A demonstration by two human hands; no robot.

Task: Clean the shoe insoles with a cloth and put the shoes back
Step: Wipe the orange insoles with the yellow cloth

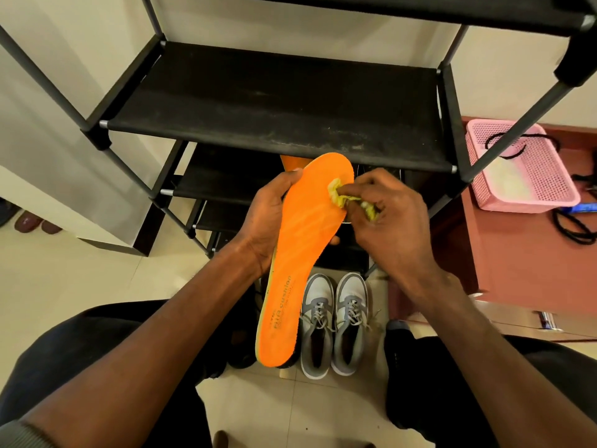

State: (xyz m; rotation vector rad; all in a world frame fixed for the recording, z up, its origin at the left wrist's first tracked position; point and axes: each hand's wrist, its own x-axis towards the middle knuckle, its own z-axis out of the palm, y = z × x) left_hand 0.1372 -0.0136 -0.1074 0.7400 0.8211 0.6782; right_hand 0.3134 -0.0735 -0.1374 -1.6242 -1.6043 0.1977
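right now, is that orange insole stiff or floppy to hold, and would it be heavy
Probably bendy rather than stiff: the orange insole looks thin and foamy, yet it keeps its shape with only the left hand holding its middle. Likely light, since its heel end hangs unsupported. Its textured top looks grippy, so the yellow cloth in the right hand should drag, not slide.

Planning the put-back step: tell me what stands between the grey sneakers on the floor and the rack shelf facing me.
Nothing rests on the dusty shelf. Both hands are busy above the grey sneakers: left hand grips the orange insole, right hand rubs it with the yellow cloth.
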